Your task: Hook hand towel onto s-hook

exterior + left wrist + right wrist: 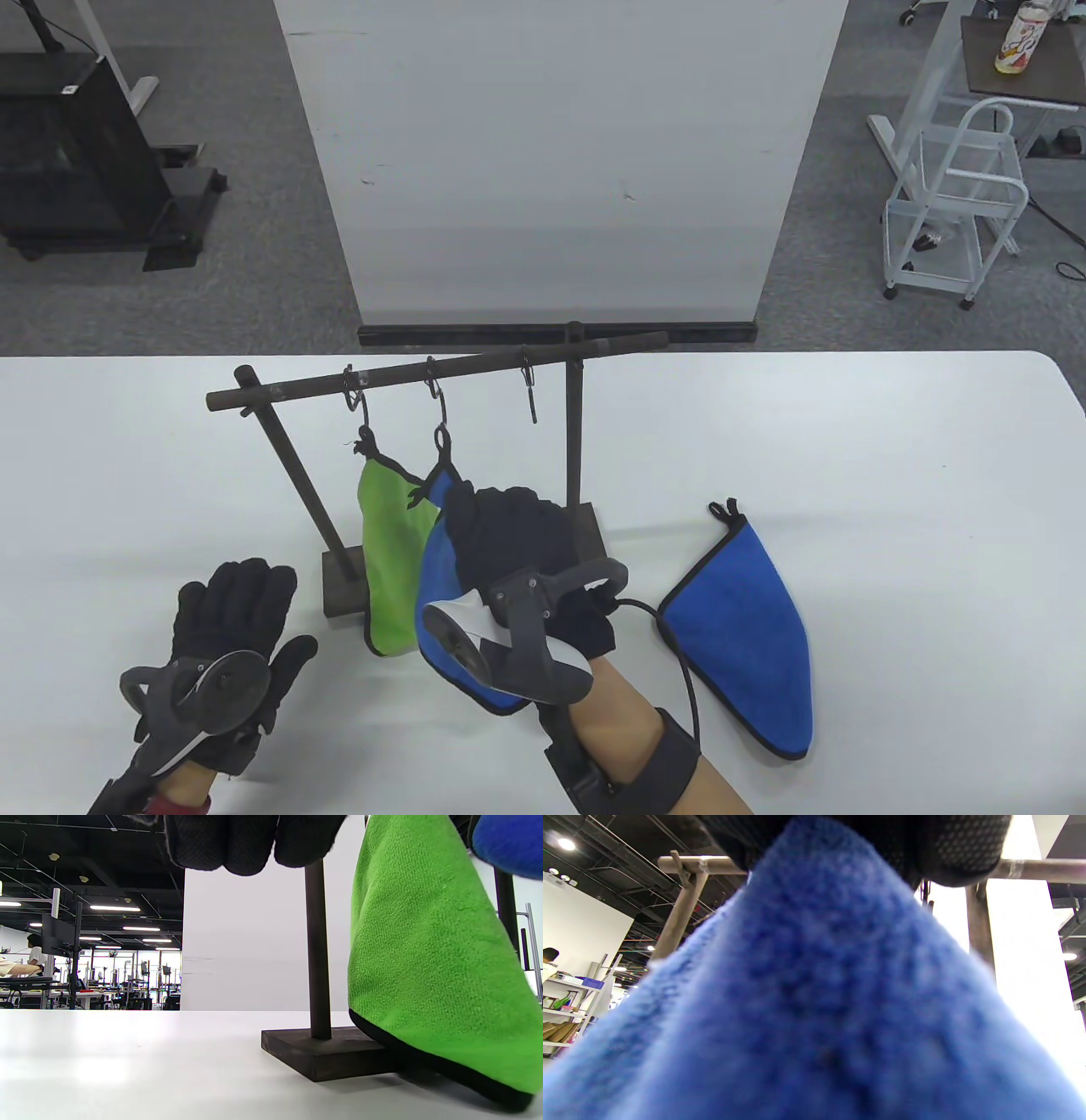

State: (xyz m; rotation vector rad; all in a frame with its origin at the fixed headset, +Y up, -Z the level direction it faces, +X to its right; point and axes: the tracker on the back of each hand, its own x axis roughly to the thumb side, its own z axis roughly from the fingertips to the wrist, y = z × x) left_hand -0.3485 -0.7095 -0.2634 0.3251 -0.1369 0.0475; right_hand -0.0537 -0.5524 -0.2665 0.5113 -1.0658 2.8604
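Bright, even overhead light; soft shadows on the desk [848, 424]. Right wrist view: blue towel [814, 1005] blurred, right edge overexposed.

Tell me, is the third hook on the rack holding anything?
No, empty. The third hook dangles bare from the bar.

I see a green towel [388, 552] and two blue towels [747, 628], all edged black, a dark rack [424, 384], black gloves, a white desk [891, 475].

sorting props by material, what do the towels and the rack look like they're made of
Green towel: looks like fuzzy microfibre with black edging. Blue towel in the right hand: same plush nap. Rack: dark, matte, slightly rough bars, probably metal, possibly stained wood.
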